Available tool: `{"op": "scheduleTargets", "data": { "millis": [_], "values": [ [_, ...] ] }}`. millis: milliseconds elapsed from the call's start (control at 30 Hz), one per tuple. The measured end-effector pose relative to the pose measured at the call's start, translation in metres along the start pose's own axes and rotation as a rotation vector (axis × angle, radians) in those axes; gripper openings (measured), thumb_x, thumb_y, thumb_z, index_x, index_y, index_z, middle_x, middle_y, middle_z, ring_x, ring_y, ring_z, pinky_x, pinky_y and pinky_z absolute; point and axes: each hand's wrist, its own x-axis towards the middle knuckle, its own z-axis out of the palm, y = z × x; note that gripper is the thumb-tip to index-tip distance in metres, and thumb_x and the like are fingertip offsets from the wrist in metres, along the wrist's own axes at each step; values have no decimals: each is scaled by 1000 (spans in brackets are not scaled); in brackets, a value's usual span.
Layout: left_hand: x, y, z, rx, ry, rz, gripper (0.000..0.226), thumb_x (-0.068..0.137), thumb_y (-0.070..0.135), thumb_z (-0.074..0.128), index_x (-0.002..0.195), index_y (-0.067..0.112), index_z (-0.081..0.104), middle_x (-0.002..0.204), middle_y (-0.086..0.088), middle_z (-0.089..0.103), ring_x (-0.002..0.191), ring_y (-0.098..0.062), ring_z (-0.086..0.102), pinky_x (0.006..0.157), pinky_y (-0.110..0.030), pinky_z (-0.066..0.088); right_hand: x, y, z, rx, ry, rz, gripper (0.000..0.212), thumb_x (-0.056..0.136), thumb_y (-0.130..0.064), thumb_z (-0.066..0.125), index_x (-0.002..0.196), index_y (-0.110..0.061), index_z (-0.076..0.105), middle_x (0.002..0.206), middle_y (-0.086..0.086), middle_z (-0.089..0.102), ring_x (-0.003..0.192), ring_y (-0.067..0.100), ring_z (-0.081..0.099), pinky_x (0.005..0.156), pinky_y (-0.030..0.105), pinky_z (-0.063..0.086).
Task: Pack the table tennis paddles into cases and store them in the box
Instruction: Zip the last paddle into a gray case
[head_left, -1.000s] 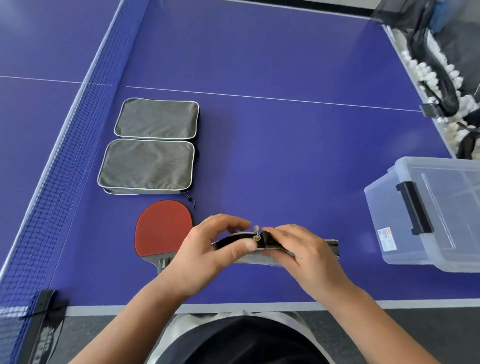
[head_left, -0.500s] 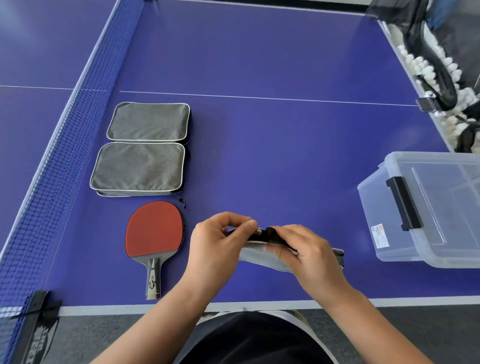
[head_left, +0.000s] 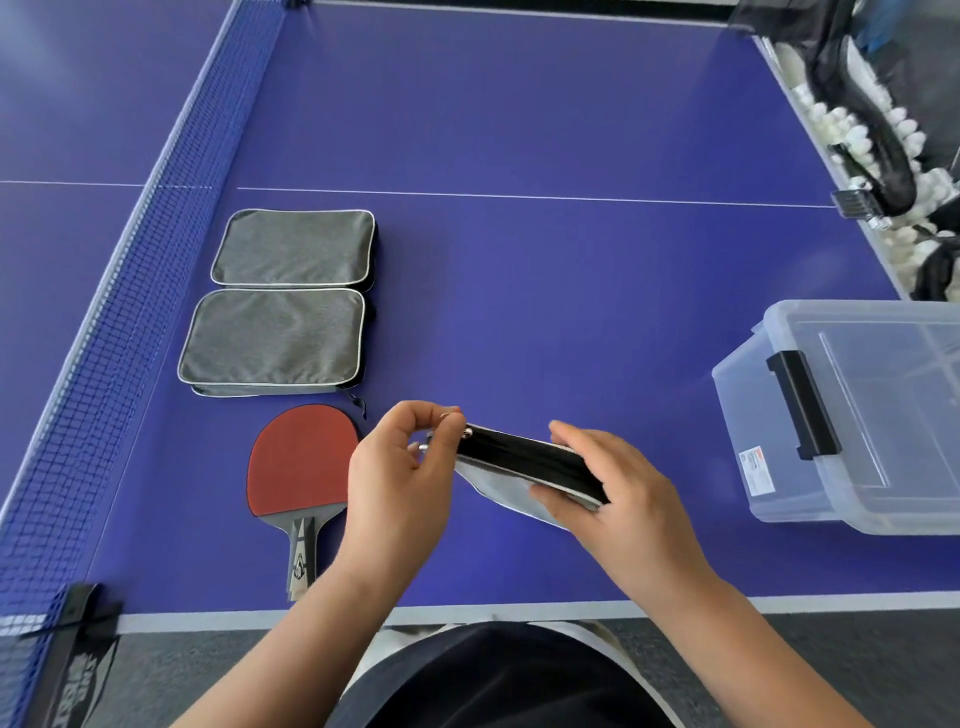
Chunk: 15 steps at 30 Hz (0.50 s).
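Note:
A grey paddle case (head_left: 524, 467) with a black zipper edge is held just above the blue table (head_left: 519, 286), tilted edge-up. My right hand (head_left: 618, 493) grips its right end. My left hand (head_left: 400, 467) pinches the metal zipper pull (head_left: 447, 431) at the case's left end. A red paddle (head_left: 304, 462) lies flat to the left, handle toward me. Two more grey cases (head_left: 278, 343) (head_left: 293, 247) lie side by side beyond it. A clear plastic box (head_left: 852, 415) with a black latch stands at the right edge, lid on.
The net (head_left: 140, 291) runs along the left side. A black netted holder with several white balls (head_left: 857, 124) hangs off the table's far right edge. The table's near edge (head_left: 519, 613) lies just below my hands.
My left hand has drawn the zipper pull leftward along the case's edge. My right hand slid to the case's right end, and the case has tilted up.

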Motion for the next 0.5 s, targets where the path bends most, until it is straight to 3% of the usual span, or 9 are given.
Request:
{"op": "scheduleTargets", "data": {
  "millis": [67, 100, 167, 233, 300, 400, 500],
  "values": [
    [-6, 7, 4, 65, -2, 113, 11, 92, 28, 65, 85, 35, 65, 88, 20, 69, 74, 1, 60, 62, -13, 42, 10, -9, 1, -127, 1, -95, 45, 80, -35, 74, 119, -14, 68, 106, -6, 70, 96, 14, 63, 88, 28, 49],
    [-10, 9, 6, 123, -3, 183, 16, 92, 26, 66, 83, 39, 62, 95, 21, 68, 90, 1, 61, 70, -11, 43, 14, -12, 2, -162, -11, -125, 43, 80, -37, 72, 116, -14, 69, 101, -6, 71, 91, 16, 64, 86, 32, 50],
    [-14, 11, 8, 202, 3, 275, 25, 91, 21, 67, 81, 42, 58, 100, 26, 63, 104, 1, 57, 77, -8, 40, 18, -16, 4, -167, -23, -148, 32, 83, -35, 69, 109, -15, 71, 90, -8, 70, 81, 17, 64, 78, 34, 50],
    [-11, 9, 7, 177, 15, 236, 22, 92, 21, 66, 83, 40, 59, 102, 25, 62, 96, 1, 60, 71, -8, 41, 17, -13, 5, -131, 10, -127, 22, 86, -28, 70, 105, -17, 71, 87, -10, 69, 78, 14, 61, 75, 31, 48],
    [-1, 2, 2, 102, 52, 97, 8, 94, 24, 64, 87, 30, 64, 102, 19, 66, 73, 6, 60, 63, -9, 40, 13, -7, 4, -100, 58, -85, 22, 83, -19, 78, 104, -17, 72, 90, -10, 69, 81, 10, 58, 77, 27, 46],
    [8, -11, -3, 72, 65, -6, 11, 94, 28, 63, 85, 23, 65, 79, 12, 69, 61, 1, 56, 60, -17, 39, 4, -1, 5, -84, 73, -21, 27, 78, -18, 81, 104, -16, 72, 92, -9, 71, 87, 9, 57, 77, 30, 51],
    [0, -10, 1, 91, 31, 31, 15, 93, 26, 65, 79, 23, 63, 67, 10, 66, 58, -6, 54, 54, -14, 39, 4, -6, 9, -77, 46, -25, 35, 80, -27, 79, 111, -14, 71, 96, -7, 72, 86, 11, 61, 73, 34, 56]
  ]
}}
